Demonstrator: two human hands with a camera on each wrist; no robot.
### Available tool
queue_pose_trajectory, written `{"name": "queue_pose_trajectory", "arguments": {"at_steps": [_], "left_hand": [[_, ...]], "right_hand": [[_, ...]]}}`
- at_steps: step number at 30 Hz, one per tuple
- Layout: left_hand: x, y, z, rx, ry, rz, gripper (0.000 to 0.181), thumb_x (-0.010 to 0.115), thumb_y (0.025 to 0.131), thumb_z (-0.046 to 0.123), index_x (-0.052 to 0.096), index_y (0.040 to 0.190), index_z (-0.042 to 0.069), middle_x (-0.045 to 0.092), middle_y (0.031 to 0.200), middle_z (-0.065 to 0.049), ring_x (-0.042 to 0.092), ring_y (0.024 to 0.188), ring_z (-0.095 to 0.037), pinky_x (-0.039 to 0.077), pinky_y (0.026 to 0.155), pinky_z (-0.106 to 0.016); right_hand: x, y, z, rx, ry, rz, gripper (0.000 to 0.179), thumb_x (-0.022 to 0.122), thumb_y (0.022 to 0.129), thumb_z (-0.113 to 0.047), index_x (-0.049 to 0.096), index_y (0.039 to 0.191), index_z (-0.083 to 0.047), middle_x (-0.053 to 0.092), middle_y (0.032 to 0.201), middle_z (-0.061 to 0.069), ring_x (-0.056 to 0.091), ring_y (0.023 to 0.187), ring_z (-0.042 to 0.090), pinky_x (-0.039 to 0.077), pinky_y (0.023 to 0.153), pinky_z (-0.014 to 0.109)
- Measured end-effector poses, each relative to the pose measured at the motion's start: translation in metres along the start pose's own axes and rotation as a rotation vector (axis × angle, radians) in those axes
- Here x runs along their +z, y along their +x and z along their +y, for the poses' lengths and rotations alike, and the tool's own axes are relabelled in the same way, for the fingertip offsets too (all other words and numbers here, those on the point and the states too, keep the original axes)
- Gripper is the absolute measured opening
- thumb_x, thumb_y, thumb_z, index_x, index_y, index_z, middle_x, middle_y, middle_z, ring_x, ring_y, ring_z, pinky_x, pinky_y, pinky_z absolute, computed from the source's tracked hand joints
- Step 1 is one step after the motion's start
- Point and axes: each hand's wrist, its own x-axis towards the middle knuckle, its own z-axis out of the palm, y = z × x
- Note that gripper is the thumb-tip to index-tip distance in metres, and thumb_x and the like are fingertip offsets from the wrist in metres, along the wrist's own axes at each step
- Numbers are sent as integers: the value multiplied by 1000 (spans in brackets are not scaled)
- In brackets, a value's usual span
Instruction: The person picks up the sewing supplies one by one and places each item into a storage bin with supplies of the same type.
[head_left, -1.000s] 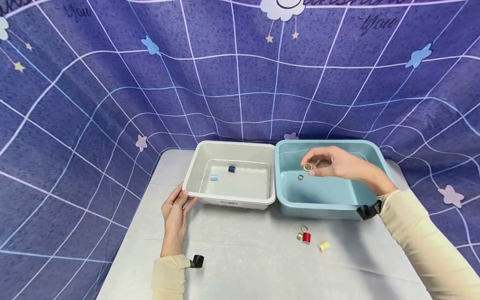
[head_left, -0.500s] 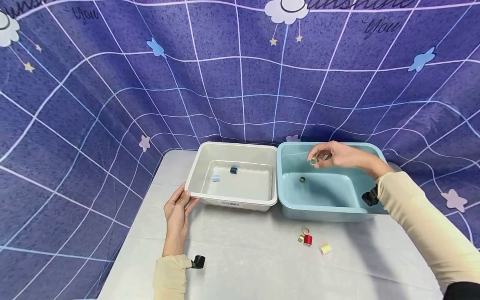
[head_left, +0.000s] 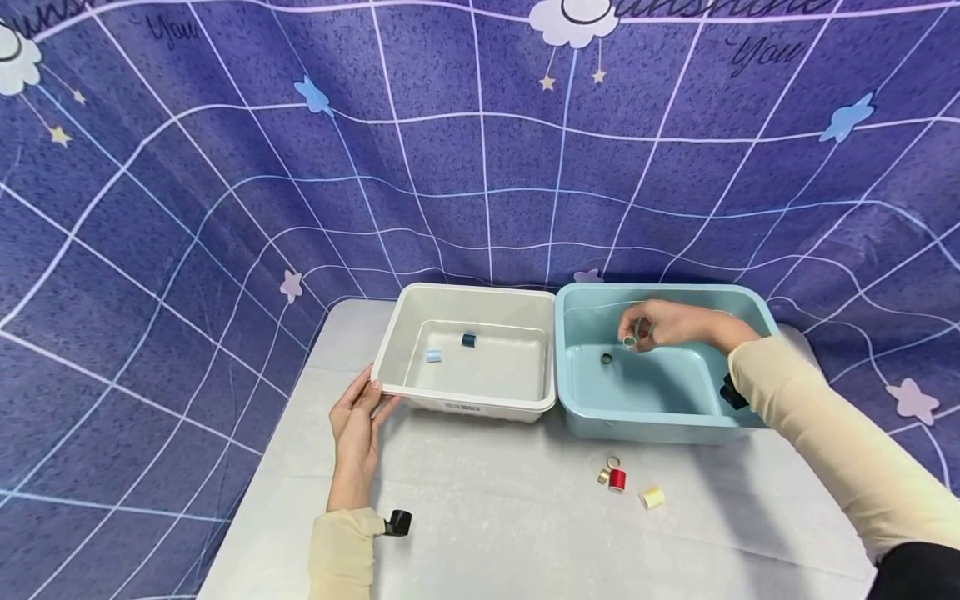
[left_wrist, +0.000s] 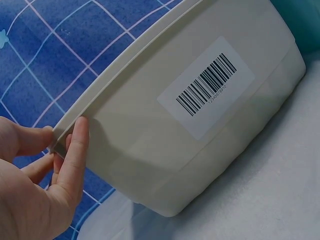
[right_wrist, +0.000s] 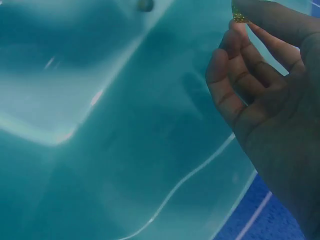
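Note:
My right hand (head_left: 670, 322) is inside the teal bin (head_left: 645, 422), above its floor. Between thumb and fingertips it pinches a gold ring thimble (head_left: 628, 342); its dimpled band (right_wrist: 240, 17) peeks out in the right wrist view. Another small ring (head_left: 606, 358) lies on that bin's floor, to the left of the hand. My left hand (head_left: 354, 429) grips the near left corner of the off-white bin (head_left: 465, 395), thumb at the rim and fingers underneath. A dark blue thread spool (head_left: 468, 340) and a light blue thread spool (head_left: 433, 356) lie inside this bin.
In front of the teal bin, on the white-covered table (head_left: 480, 517), lie a red thread spool (head_left: 617, 480), a yellow thread spool (head_left: 652, 497) and two small gold rings (head_left: 613, 462). A purple patterned curtain (head_left: 450, 150) hangs behind. The two bins stand side by side.
My right hand moved back and slightly right within the teal bin, then lowered toward its floor with the ring thimble. The left hand keeps its hold on the off-white bin's corner.

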Motion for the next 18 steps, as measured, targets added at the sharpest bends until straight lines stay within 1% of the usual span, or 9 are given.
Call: {"name": "queue_pose_trajectory", "arguments": {"at_steps": [4,7,10,15,18], "left_hand": [[-1,0,-2,-3,-9,5,46,58,106,6,52,151,3,54,143,-23,72,93,-11,69,89,-26],[-1,0,-3,-5,-17,8,46,58,106,6,53,151,3,55,142,-22,72,93,-11,69,89,-26],[-1,0,-3,-4,-18,9,46,59,106,7,52,151,2,57,140,-21,72,93,-11,69,88,-26],[0,0,-2,-1,-18,7,46,59,105,8,53,151,3,55,143,-23,71,92,-11,69,88,-26],[0,0,-2,-1,-12,3,46,59,105,8,52,151,3,52,145,-24,71,93,-11,69,89,-26]], "right_hand": [[7,5,9,9,-50,-45,22,76,81,6,71,100,-4,71,99,8,61,85,16,54,69,19],[11,8,16,-16,-98,-65,20,76,81,6,71,98,-2,72,95,7,63,87,18,55,71,19],[15,12,22,-29,-143,-79,17,77,82,5,71,96,-1,72,93,8,65,87,20,54,69,20],[22,20,31,-30,-180,-86,16,78,82,3,69,95,-3,71,93,9,64,89,21,55,71,23],[25,24,36,-48,-206,-77,17,78,81,3,69,94,-4,70,92,8,63,88,21,55,71,25]]}}
